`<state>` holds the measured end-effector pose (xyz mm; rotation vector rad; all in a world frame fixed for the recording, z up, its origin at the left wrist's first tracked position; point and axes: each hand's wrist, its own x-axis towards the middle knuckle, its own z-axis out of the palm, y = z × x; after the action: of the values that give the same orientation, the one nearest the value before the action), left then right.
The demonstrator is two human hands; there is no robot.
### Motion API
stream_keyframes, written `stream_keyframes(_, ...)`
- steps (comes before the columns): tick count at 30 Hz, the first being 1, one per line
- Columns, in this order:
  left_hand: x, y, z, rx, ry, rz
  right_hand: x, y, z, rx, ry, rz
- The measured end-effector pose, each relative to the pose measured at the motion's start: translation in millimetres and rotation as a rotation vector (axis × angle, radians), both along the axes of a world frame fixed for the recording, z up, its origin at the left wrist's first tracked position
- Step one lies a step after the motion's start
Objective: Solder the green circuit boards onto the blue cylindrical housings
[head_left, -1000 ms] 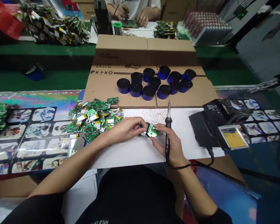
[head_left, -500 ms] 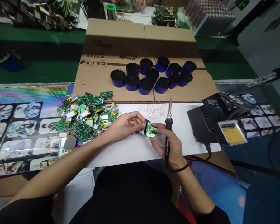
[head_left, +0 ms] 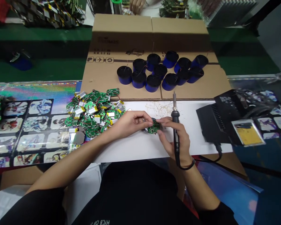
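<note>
A green circuit board (head_left: pixel 153 129) lies between my two hands over the white work surface, against a dark round part mostly hidden by fingers. The fingertips of my left hand (head_left: pixel 133 123) are pinched together at its left edge; what they grip is too small to make out. Held in my right hand (head_left: pixel 182 142) is a black soldering iron (head_left: pixel 175 118), its metal tip pointing up and away from the board. The thumb and forefinger of that same hand reach to the board's right side.
Left of my hands lies a heap of circuit boards with battery packs (head_left: pixel 93 114). Several blue cups with black tops (head_left: pixel 153 83) stand on the cardboard (head_left: pixel 102 84). To the right is a black box (head_left: pixel 209 125) with a cable, beside a yellow sponge tray (head_left: pixel 248 132). Another person's hand (head_left: pixel 137 5) shows at the top.
The circuit board has tipped from facing me brightly to lying lower and darker on the round part. My right fingers have shifted along its edge. The camera view has swung a little left.
</note>
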<state>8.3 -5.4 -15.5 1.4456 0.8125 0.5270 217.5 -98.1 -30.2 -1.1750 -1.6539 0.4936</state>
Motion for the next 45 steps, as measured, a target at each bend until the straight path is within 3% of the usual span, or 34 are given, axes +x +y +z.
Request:
stream_keyframes(3, -0.1, -0.9, -2.0, 0.056, -0.004, -0.027, -6.2, 5.9, 3.6, -0.006, 0.063, -0.062)
stream_keyframes(17, -2.0, -2.1, 1.9, 0.152, -0.005, -0.038, -14.0, 12.6, -0.7, -0.105, 0.238, -0.078)
stream_keyframes(25, -0.8, -2.0, 4.0, 0.106, -0.026, -0.038, -12.1, 13.1, -1.7, -0.122, 0.175, -0.107)
stream_keyframes(31, -1.4, -2.1, 3.6, 0.11, -0.039, -0.032, -12.5, 10.5, 2.7, 0.005, 0.023, -0.127)
stream_keyframes(45, -1.8, -5.8, 4.3, 0.337, 0.021, -0.046, -19.0, 3.3, 9.7, -0.051, 0.059, -0.145)
